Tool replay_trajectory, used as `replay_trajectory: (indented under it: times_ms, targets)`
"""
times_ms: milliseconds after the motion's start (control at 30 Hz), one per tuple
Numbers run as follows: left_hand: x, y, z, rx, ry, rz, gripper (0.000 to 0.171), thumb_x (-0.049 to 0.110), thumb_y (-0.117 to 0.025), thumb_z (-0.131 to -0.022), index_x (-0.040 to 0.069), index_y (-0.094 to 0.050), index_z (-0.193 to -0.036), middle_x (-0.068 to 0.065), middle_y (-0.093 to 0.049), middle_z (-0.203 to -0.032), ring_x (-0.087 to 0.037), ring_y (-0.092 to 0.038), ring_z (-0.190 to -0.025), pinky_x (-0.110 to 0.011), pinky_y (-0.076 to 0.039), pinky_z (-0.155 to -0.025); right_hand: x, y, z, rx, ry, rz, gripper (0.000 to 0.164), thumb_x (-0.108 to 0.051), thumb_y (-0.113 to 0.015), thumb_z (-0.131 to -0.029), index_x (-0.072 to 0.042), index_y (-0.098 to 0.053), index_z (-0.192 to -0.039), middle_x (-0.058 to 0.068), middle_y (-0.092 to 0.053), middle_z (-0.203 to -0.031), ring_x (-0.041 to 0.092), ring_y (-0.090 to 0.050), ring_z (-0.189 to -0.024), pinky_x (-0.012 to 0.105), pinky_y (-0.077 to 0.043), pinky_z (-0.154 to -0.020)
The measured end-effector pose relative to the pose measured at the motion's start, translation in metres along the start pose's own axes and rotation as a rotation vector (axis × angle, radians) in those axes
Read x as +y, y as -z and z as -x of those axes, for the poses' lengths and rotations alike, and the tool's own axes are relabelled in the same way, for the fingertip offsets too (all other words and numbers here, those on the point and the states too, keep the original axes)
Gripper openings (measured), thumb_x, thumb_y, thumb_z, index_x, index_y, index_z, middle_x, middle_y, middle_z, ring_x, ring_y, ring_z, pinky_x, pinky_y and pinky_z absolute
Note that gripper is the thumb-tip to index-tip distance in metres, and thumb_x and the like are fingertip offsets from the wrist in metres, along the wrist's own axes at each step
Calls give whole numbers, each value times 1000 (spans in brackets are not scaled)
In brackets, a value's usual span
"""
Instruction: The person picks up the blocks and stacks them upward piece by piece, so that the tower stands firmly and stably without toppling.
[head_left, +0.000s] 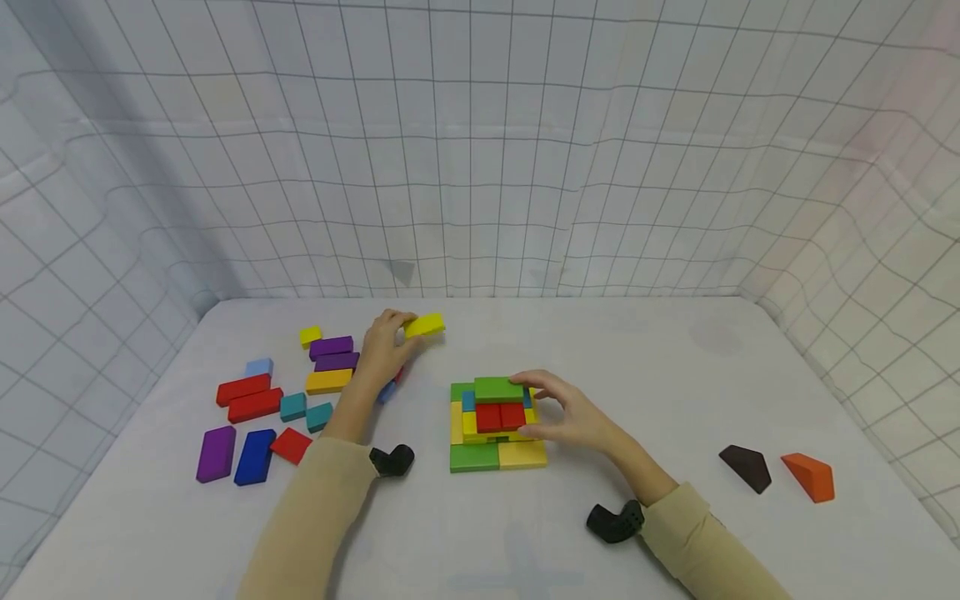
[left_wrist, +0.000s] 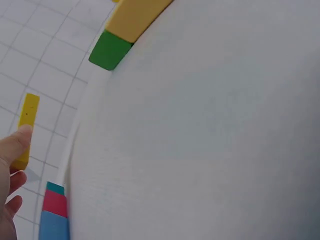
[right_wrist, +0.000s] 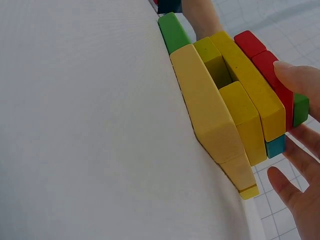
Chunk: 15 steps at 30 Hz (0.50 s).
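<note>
Raised toward the back of the table, my left hand (head_left: 384,352) pinches a yellow block (head_left: 425,325) between thumb and fingers; the left wrist view shows the thumb on its side. At the middle stands a stepped stack of wooden blocks, with green and tan blocks (head_left: 522,455) at its base, yellow ones (right_wrist: 250,85) above, then two red blocks (head_left: 500,417) and a green block (head_left: 498,389) on top. My right hand (head_left: 573,414) is at the stack's right side, thumb at a red block and index fingertip by the top green block, its other fingers spread.
Loose blocks lie at the left: red ones (head_left: 255,405), purple ones (head_left: 216,454), a dark blue one (head_left: 255,457), teal ones (head_left: 293,407) and an orange-yellow one (head_left: 328,382). A dark brown block (head_left: 746,467) and an orange block (head_left: 812,477) lie far right. Gridded white curtains (head_left: 510,167) surround the table.
</note>
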<state>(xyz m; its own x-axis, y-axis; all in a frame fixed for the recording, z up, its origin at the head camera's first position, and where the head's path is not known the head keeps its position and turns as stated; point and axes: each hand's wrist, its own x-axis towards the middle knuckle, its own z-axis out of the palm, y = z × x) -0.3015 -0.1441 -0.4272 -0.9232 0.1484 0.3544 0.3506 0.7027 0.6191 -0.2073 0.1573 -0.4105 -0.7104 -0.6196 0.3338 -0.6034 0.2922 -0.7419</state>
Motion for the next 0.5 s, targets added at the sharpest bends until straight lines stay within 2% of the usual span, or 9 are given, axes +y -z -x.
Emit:
replay_trajectory:
  times_ms: [100,233,367,500]
  targets:
    - [16,4,5,78,-94,120,37,17,-66,-84,0,-57,-116,-15,-52,-109,-29,-48,-102,-45,-39,-94,11,-2,0,1,-12,-7,59,-4,-72,-76,-4,-46,-129,12,-48,-130,24,-46,-116,47,-44,-90]
    - [41,9,21,116,-219,219,35,14,-70,-81,1,-60,-111,-12,-54,-103,-23,-49,-93,-35,-45,-83,16,-1,1,-7,-19,-34,58,-11,-72,-78,-10,-46,-130,4,-48,-131,18,-45,-117,42,-44,-92]
    - [61,9,44,91,-357,288,34,7,-74,-75,1,-63,-106,-9,-57,-100,-19,-50,-88,-27,-47,-77,17,-1,1,-8,-9,-45,57,-13,-72,-79,-11,-46,-130,3,-48,-130,17,-46,-117,40,-44,-92]
    - [72,2,63,2,-470,306,35,5,-76,-72,2,-64,-106,-6,-57,-99,-17,-52,-89,-25,-49,-80,14,-1,0,-2,-15,-36,58,-7,-72,-77,-8,-46,-130,6,-49,-129,19,-46,-116,42,-44,-92]
